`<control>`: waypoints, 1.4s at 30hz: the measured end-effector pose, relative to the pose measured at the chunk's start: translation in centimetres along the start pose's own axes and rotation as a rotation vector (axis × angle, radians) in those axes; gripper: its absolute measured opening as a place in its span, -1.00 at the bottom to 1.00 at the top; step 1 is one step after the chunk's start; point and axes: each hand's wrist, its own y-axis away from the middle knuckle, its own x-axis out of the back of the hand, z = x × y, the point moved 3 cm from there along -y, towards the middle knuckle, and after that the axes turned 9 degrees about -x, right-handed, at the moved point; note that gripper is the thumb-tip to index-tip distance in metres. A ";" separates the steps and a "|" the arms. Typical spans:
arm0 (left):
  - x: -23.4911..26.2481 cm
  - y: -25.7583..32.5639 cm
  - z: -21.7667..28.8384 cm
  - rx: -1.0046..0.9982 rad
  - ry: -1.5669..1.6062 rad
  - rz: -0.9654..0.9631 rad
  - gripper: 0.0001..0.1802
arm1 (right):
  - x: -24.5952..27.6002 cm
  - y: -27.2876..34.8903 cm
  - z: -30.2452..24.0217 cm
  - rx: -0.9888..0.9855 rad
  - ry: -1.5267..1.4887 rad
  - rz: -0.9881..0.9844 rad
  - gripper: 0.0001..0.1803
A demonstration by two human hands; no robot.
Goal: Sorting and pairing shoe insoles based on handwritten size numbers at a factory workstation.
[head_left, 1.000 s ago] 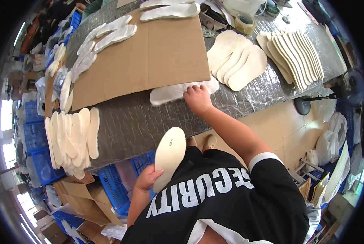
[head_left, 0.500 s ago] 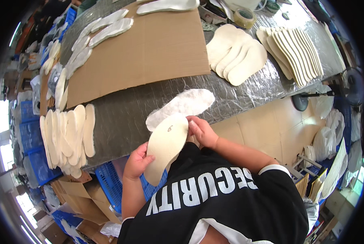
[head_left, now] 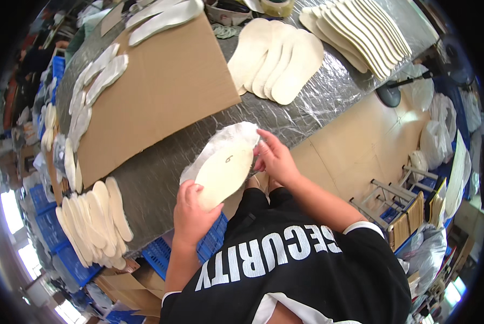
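Note:
A cream insole (head_left: 225, 175) with a small pencilled mark lies over a fluffy white insole (head_left: 212, 147), whose furry edge shows along the far left side and at the tip. My left hand (head_left: 194, 211) is closed round the near end of the cream insole, thumb on top. At the far end, my right hand (head_left: 276, 159) has its fingers and thumb bent at the tip of the fluffy white insole, beside the cream one. The undersides of both pieces are hidden. Both pieces are at the near edge of the dark, film-covered table (head_left: 155, 162).
Cardboard (head_left: 161, 92) covers the table's left part, with white fluffy insoles along its edges. Cream insoles stand fanned at the back (head_left: 277, 62), far right (head_left: 369, 35) and near left (head_left: 93, 221). A blue crate (head_left: 158, 256) sits below the table edge; a metal stepladder (head_left: 385, 200) stands right.
The cream insole has come down over the fluffy white one, lining up with it. My right hand has shifted to the fluffy insole's tip. The view has turned, sliding the table leftward.

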 end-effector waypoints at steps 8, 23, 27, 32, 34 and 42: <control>-1.0 -4.2 -2.0 -0.167 0.060 0.030 -0.36 | 2.4 -2.4 1.0 -0.294 -0.054 -0.202 -0.49; -1.2 -6.4 -2.5 -0.181 0.022 -0.075 -0.40 | 2.5 -2.4 0.8 -0.290 -0.072 -0.263 -0.51; -1.2 -6.5 -2.3 -0.177 0.021 -0.088 -0.40 | 2.4 -2.4 0.8 -0.282 -0.064 -0.268 -0.51; -1.3 -6.4 -2.3 -0.175 0.007 -0.094 -0.40 | 2.3 -2.4 0.7 -0.271 -0.075 -0.268 -0.51; -1.2 -6.4 -2.3 -0.164 0.015 -0.097 -0.40 | 2.3 -2.3 0.7 -0.264 -0.076 -0.268 -0.51; -1.3 -6.6 -2.5 -0.186 -0.011 -0.122 -0.38 | 2.3 -2.3 0.4 -0.263 -0.061 -0.274 -0.51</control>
